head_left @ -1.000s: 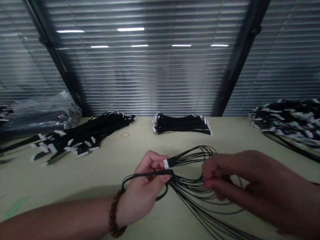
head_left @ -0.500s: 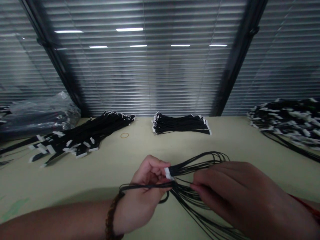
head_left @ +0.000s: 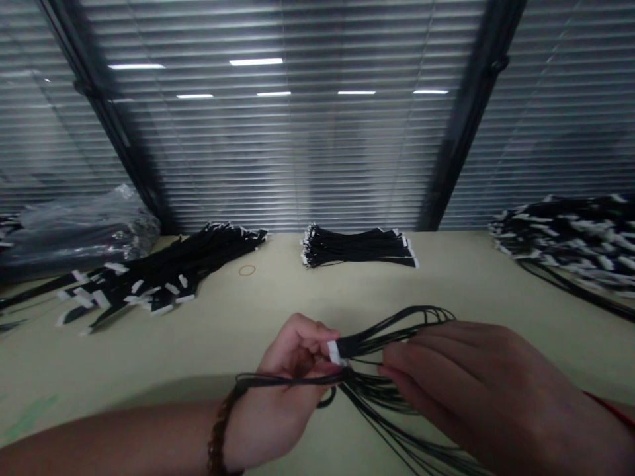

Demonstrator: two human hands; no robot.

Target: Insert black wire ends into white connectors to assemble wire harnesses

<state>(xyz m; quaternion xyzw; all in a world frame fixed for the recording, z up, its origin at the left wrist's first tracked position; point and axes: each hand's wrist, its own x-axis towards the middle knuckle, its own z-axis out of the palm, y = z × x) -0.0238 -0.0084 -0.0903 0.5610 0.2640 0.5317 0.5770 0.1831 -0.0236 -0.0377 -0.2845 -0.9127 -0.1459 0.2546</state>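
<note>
My left hand (head_left: 288, 396), low in the middle of the view, is closed on a white connector (head_left: 334, 352) of a black wire bundle (head_left: 397, 328). More black wires pass across its thumb and wrist, and others fan down to the right. Just right of the connector, my right hand (head_left: 476, 390) is pinched on a thin black wire (head_left: 366, 361), with the fingertips partly hidden behind the hand. The looped wires curve above and behind my right hand.
A neat stack of black cables (head_left: 357, 246) lies at the table's back. Cables with white ends (head_left: 183, 261) and a clear plastic bag (head_left: 84, 228) are at left, a large cable pile (head_left: 570, 238) at right. A rubber band (head_left: 247, 270) rests on the table (head_left: 278, 291). Blinds stand behind.
Both hands and the held connector sit very slightly lower in the view. My right hand has turned a little, and the wires beside it have shifted slightly.
</note>
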